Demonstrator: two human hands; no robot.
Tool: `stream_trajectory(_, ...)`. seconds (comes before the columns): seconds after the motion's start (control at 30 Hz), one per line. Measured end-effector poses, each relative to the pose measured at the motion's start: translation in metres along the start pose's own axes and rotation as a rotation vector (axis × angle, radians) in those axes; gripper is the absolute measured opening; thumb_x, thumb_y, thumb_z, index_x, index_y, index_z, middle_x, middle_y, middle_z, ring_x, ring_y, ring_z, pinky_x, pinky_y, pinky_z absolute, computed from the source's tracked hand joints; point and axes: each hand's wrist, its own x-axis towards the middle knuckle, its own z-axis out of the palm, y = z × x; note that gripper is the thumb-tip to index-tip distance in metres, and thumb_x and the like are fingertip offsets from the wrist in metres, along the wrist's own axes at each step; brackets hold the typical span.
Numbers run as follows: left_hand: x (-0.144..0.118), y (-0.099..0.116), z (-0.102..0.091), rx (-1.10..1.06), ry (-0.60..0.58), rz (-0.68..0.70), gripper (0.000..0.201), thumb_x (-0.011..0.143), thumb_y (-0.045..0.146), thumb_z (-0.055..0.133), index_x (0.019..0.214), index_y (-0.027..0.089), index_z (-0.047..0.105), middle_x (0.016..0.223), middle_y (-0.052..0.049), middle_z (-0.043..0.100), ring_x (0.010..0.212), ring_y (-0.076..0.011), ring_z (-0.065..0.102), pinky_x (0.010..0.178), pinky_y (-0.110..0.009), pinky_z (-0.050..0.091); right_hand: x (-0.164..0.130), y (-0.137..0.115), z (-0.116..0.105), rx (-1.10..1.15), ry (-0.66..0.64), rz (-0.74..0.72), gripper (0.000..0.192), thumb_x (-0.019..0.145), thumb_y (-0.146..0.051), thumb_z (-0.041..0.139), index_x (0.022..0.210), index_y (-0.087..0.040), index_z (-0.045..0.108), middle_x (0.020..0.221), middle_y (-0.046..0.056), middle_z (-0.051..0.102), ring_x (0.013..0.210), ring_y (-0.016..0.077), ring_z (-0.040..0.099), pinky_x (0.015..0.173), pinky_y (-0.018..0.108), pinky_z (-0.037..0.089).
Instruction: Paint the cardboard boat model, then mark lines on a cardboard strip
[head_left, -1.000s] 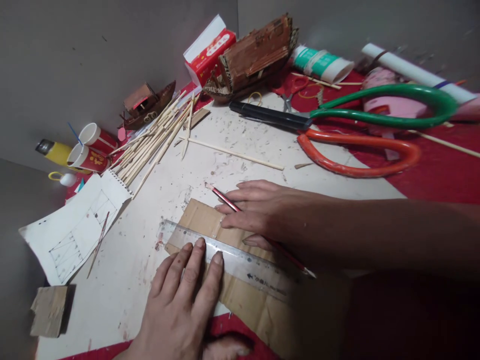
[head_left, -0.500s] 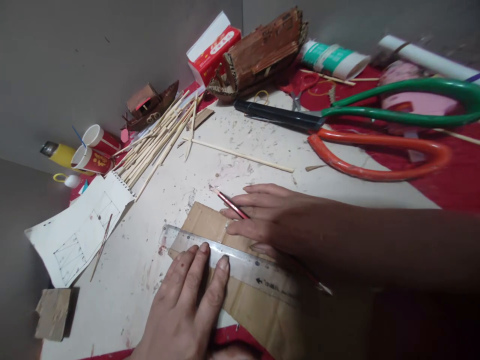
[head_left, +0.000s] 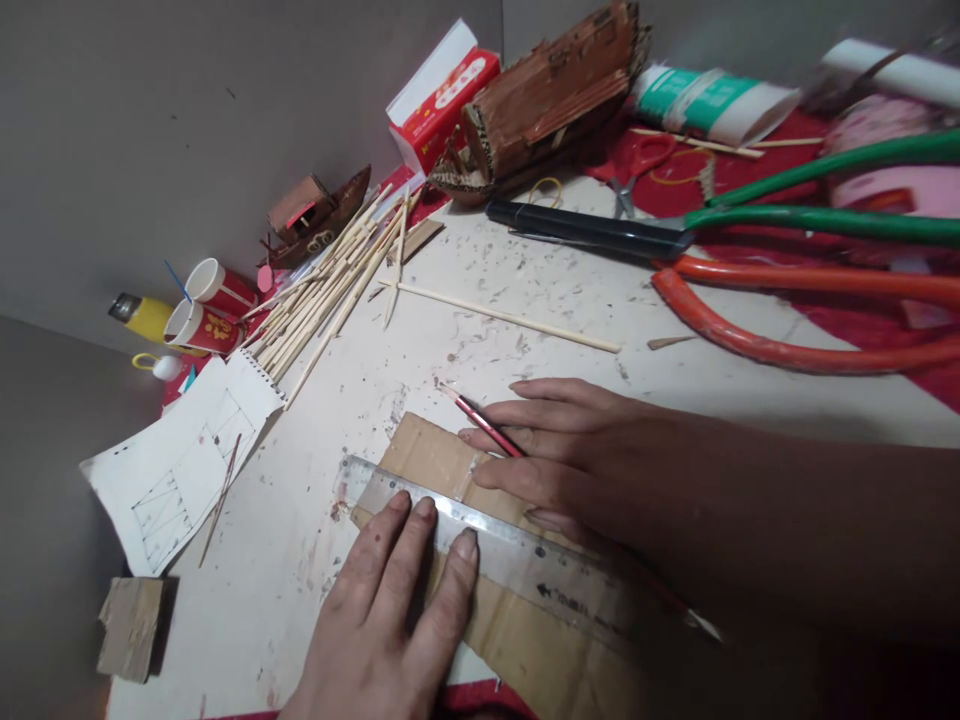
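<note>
A brown cardboard piece (head_left: 427, 455) lies flat on the white work board (head_left: 525, 360). A clear plastic ruler (head_left: 525, 560) lies across it. My left hand (head_left: 390, 620) presses its fingertips on the ruler's left part. My right hand (head_left: 555, 450) rests flat on the cardboard just beyond the ruler, with a red pencil (head_left: 480, 420) held between its fingers. The pencil's far end points up and left; its near end is blurred at lower right.
Large shears with green and orange handles (head_left: 750, 250) lie at the upper right. A bundle of wooden sticks (head_left: 330, 290), two cardboard model boats (head_left: 547, 100), a red box (head_left: 442, 95), red paper cups (head_left: 202, 310), a sketch sheet (head_left: 180, 460) and a cardboard scrap (head_left: 131, 630) surround the board.
Everything has drifted right and slightly down in the picture as the camera turned. Both hands keep their places on ruler and cardboard.
</note>
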Motion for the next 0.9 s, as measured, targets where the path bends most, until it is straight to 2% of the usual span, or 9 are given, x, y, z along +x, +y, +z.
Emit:
stream_trajectory(0.13, -0.001, 0.0, -0.001, 0.001, -0.019, 0.006, 0.089, 0.083, 0.074, 0.053, 0.143, 0.008, 0.049, 0.144, -0.024, 0.049, 0.143, -0.0385, 0.036, 0.11, -0.045, 0.041, 0.008, 0.001, -0.007, -0.079, -0.079, -0.021, 0.036, 0.083, -0.023, 0.067, 0.119, -0.021, 0.06, 0.123, 0.014, 0.07, 0.128, 0.03, 0.055, 0.107, 0.049, 0.037)
stream_trajectory(0.37, -0.003, -0.001, -0.004, -0.025, -0.07, 0.015, 0.096, 0.081, 0.072, 0.058, 0.149, 0.007, 0.041, 0.15, -0.026, 0.041, 0.144, -0.0393, 0.033, 0.113, -0.046, 0.038, 0.014, -0.002, -0.012, -0.078, -0.056, -0.008, 0.03, 0.082, -0.025, 0.068, 0.112, -0.02, 0.064, 0.118, 0.014, 0.072, 0.115, 0.0271, 0.061, 0.098, 0.041, 0.041)
stream_trajectory(0.53, -0.002, -0.001, -0.005, -0.035, -0.074, 0.017, 0.094, 0.084, 0.072, 0.055, 0.15, 0.006, 0.038, 0.151, -0.027, 0.038, 0.144, -0.0392, 0.034, 0.112, -0.047, 0.039, 0.014, -0.003, -0.012, -0.097, -0.034, -0.013, 0.027, 0.086, -0.026, 0.065, 0.112, -0.019, 0.065, 0.115, 0.014, 0.073, 0.119, 0.0284, 0.059, 0.099, 0.043, 0.04)
stream_trajectory(0.73, -0.001, 0.0, 0.001, -0.057, 0.015, 0.001, 0.091, 0.086, 0.072, 0.05, 0.148, 0.007, 0.041, 0.152, -0.025, 0.042, 0.142, -0.0384, 0.039, 0.111, -0.047, 0.041, 0.014, -0.008, -0.013, -0.108, -0.014, 0.012, 0.025, 0.087, -0.025, 0.063, 0.111, -0.02, 0.066, 0.115, 0.013, 0.072, 0.121, 0.0284, 0.059, 0.104, 0.046, 0.037)
stream_trajectory(0.9, -0.002, 0.0, 0.002, -0.056, 0.02, -0.011, 0.09, 0.085, 0.072, 0.051, 0.147, 0.008, 0.043, 0.152, -0.024, 0.042, 0.142, -0.0386, 0.039, 0.111, -0.048, 0.04, 0.011, -0.005, -0.01, -0.084, -0.022, 0.012, 0.026, 0.09, -0.027, 0.062, 0.114, -0.02, 0.065, 0.113, 0.013, 0.072, 0.12, 0.0291, 0.059, 0.103, 0.047, 0.038)
